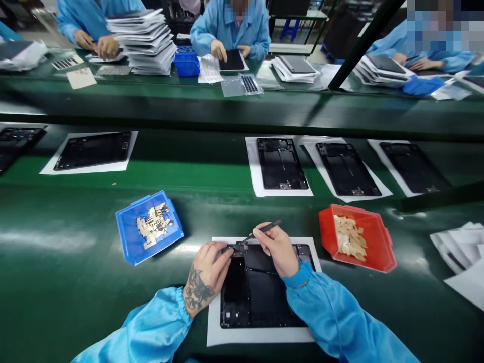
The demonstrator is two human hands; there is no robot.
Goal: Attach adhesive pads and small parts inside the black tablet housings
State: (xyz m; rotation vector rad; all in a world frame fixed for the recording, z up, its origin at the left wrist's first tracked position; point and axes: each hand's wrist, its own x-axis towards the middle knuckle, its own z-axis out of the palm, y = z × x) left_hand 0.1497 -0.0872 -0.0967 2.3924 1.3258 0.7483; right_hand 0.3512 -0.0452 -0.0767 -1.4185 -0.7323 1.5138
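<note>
The left hand (207,275) lies at the upper left corner of the tablet shell (266,302), its fingers bent and drawn close together, the tips down on the top edge. Whether thumb and finger pinch a small part there cannot be told. The right hand (278,249) is nearly closed, thumb and forefinger pinching a slim dark tool (270,226) above the shell's upper edge. The tool slants from upper right to lower left, its tip close by the left fingertips; contact with the shell is too small to judge.

The shell sits at the lower centre of the frame, flat on a white sheet (227,337), open inner side up. Its long axis runs left to right across the frame, nearly level. The right sleeve (333,307) covers its lower right corner.

Left of centre is a blue bin (128,247) with pale and dark strips (153,224) in it; right of centre, a tilted red bin (378,242) holds tan scraps (351,237). Across the middle of the frame more shells (283,164) lie on white paper. Along the top, co-workers in blue (242,30) handle flat dark panels (231,60).
</note>
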